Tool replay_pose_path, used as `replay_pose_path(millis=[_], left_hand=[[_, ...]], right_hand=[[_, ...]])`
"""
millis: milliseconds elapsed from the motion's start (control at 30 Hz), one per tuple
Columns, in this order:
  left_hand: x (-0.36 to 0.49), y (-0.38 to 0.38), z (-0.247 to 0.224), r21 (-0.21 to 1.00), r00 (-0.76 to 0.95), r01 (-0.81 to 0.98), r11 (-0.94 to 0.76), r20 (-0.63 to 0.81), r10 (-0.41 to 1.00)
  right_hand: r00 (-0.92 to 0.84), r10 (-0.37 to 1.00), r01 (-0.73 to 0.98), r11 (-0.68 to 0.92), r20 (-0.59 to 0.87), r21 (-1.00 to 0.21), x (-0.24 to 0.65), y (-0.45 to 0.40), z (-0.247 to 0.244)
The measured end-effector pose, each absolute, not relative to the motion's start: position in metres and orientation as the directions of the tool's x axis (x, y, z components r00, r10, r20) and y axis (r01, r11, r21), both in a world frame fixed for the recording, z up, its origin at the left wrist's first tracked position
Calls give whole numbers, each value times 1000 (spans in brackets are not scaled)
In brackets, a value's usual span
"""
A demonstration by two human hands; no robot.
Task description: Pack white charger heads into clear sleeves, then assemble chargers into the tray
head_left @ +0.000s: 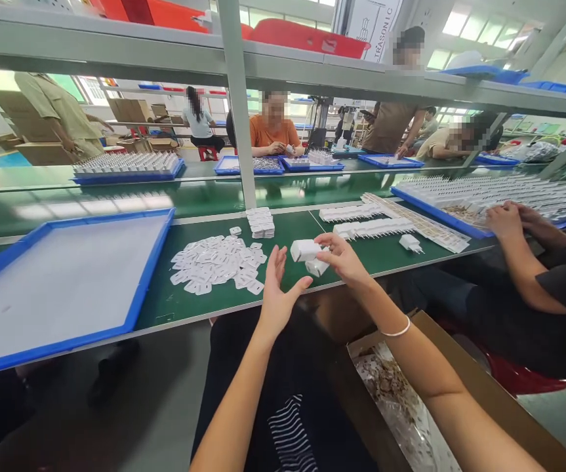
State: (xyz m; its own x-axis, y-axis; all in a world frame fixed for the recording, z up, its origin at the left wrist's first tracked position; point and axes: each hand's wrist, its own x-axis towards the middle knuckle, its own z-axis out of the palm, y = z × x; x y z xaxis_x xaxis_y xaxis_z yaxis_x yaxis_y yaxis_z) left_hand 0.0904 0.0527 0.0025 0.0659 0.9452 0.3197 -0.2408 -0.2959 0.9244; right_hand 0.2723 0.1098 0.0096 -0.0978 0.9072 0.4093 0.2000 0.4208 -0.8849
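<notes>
At the far left, a tray (71,282) with a blue rim and a white floor lies on the green table (164,309). Right of it spreads a loose heap of small flat white pieces (216,262), with a neat stack (261,224) of similar pieces just behind its right end.

Next comes the left hand (277,300), raised at the table's front edge, its fingers extended and the thumb held well apart; it grips nothing. The white block (303,250) sits just right of its fingertips, across a small gap. This block is pinched at its right end by the fingers of the right hand (345,262). A second white block (317,267) shows directly below the first, close under the same fingers; whether that hand also grips it, I cannot tell.

Behind and to the right of the right hand, a row of white plugs (374,227) lies with pins toward the front, and a single plug (411,243) rests nearer the front edge. Patterned strips (427,226) slant behind them. At the far right, a co-worker's hands (506,219) meet over the front edge of a blue tray (464,226) filled with upright-pinned plugs.
</notes>
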Motion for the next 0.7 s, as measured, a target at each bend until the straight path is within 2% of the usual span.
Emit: replay_pose_path(millis=[33,100,167,200,267,333,533,700], left_hand=[[93,53,7,907,95,-292,-304,344,934],[98,48,13,884,138,-357,-302,370,919],[98,42,17,884,159,-371,-283,361,919],[97,39,17,886,159,-372,-275,353,922],[90,36,15,885,133,-376,-274,345,929],[80,34,13,883,92,-367,-292,347,933],[57,22,6,904,55,-233,-358,380,923],[47,7,5,936,188,-181,-302,334,924]], right_hand=[[-129,923,90,375,362,-923,266,98,7],[-225,949,-267,158,221,-951,254,77,1],[-339,936,-511,-96,98,-854,243,62,-4],[-396,917,-571,-207,45,-794,239,57,-6],[-505,862,-622,-400,-45,-673,233,49,-6],[-574,813,-638,-519,-99,-569,231,43,-4],[-592,780,-640,-608,-203,-470,226,30,-4],[-691,674,-612,-738,-262,-284,217,20,-11]])
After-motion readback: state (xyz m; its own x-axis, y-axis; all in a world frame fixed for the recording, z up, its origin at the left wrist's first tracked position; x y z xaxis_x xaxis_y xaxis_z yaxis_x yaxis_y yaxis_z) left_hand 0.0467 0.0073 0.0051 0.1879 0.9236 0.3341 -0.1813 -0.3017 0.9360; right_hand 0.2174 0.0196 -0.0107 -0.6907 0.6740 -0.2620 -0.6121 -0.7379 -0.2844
